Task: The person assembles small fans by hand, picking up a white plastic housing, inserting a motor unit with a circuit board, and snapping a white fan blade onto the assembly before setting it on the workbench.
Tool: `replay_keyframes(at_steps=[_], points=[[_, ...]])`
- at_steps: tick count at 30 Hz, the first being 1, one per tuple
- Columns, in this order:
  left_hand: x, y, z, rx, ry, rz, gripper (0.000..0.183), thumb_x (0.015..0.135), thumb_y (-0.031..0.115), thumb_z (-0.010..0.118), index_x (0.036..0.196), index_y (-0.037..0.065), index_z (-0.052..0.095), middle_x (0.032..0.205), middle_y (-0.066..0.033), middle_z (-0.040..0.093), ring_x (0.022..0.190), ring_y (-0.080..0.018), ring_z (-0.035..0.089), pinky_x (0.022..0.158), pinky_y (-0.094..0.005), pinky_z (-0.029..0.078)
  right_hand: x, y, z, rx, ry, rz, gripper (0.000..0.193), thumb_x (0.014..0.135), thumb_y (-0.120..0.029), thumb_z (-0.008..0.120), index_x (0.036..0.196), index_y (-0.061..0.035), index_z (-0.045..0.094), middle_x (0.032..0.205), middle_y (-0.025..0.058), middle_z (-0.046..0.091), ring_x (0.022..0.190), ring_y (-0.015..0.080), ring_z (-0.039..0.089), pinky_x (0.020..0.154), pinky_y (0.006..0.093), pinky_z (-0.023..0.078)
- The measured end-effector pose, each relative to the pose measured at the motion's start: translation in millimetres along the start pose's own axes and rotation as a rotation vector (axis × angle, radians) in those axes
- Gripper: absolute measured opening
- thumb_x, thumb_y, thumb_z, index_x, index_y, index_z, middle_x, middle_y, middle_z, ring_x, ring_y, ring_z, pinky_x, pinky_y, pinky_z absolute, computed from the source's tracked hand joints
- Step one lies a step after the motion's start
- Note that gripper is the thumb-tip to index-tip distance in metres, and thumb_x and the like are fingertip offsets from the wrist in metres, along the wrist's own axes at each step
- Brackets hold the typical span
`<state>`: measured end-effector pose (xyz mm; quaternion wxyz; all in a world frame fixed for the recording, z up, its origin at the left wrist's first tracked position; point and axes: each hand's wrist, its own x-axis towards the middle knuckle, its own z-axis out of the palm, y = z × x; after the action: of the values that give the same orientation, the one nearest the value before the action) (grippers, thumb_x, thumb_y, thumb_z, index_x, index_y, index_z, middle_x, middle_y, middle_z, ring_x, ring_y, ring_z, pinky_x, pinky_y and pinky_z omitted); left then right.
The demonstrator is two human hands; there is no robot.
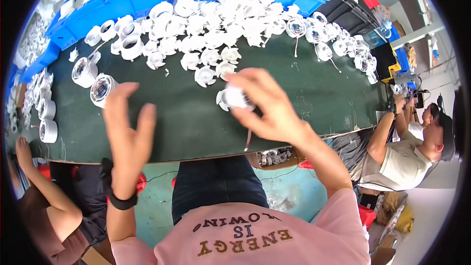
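Note:
My right hand (267, 105) pinches a white round fan part (237, 96) between thumb and fingers, just over the table. White blades stick out at its left side, and a thin wire (248, 140) hangs below my hand; where it joins is hidden. My left hand (128, 132) has its thumb and fingers apart, with nothing visible in it. Its fingertips are beside a white cylindrical housing (101, 90) with a circuit board inside; whether they touch is unclear. Another white housing (84, 72) stands just beyond. White bladed fan wheels (204, 76) lie past my right hand.
A big heap of white plastic parts (196, 29) spreads over the dark green table (181, 132). Blue bins (117, 12) line the back. Wired round parts (324, 51) sit at the right, more housings (47, 130) at the left. People sit on both sides; one bare hand (23, 152) rests near the left edge.

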<state>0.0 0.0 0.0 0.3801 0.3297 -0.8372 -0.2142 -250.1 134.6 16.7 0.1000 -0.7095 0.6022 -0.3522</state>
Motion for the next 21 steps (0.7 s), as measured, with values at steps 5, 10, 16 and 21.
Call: replay_keyframes(at_steps=[5, 10, 16, 21], points=[[-20, 27, 19, -0.003, -0.153, 0.067, 0.046, 0.074, 0.006, 0.067, 0.117, -0.001, 0.052, 0.122, -0.0200, 0.045, 0.113, -0.0379, 0.044, 0.097, -0.0436, 0.033, -4, 26, -2, -0.356, 0.033, 0.010, 0.050, 0.077, -0.007, 0.061, 0.126, -0.0082, 0.056, 0.112, 0.0172, 0.054, 0.099, 0.0336, 0.052, 0.087, 0.0394, 0.044], [-39, 40, 24, -0.119, -0.234, 0.052, 0.043, 0.074, 0.003, 0.065, 0.115, -0.002, 0.053, 0.121, -0.0204, 0.046, 0.113, -0.0389, 0.044, 0.096, -0.0447, 0.035, -46, 81, -52, -0.328, 0.171, 0.250, 0.041, 0.093, -0.015, 0.045, 0.132, -0.0029, 0.049, 0.113, 0.0153, 0.055, 0.103, 0.0266, 0.052, 0.094, 0.0331, 0.038], [-38, 55, 38, -0.183, -0.249, -0.003, 0.038, 0.077, 0.000, 0.062, 0.115, 0.001, 0.054, 0.125, -0.0185, 0.047, 0.117, -0.0355, 0.044, 0.099, -0.0410, 0.035, -60, 91, -51, -0.105, 0.356, 0.328, 0.045, 0.097, -0.029, 0.042, 0.134, -0.0046, 0.049, 0.113, 0.0083, 0.054, 0.102, 0.0161, 0.049, 0.092, 0.0282, 0.036], [-34, 58, 45, -0.232, -0.286, -0.009, 0.037, 0.078, 0.001, 0.061, 0.114, 0.001, 0.054, 0.125, -0.0179, 0.047, 0.117, -0.0356, 0.044, 0.099, -0.0413, 0.034, -62, 93, -54, -0.208, 0.314, 0.298, 0.043, 0.096, -0.025, 0.043, 0.133, -0.0039, 0.050, 0.114, 0.0107, 0.054, 0.102, 0.0188, 0.049, 0.092, 0.0293, 0.037]])
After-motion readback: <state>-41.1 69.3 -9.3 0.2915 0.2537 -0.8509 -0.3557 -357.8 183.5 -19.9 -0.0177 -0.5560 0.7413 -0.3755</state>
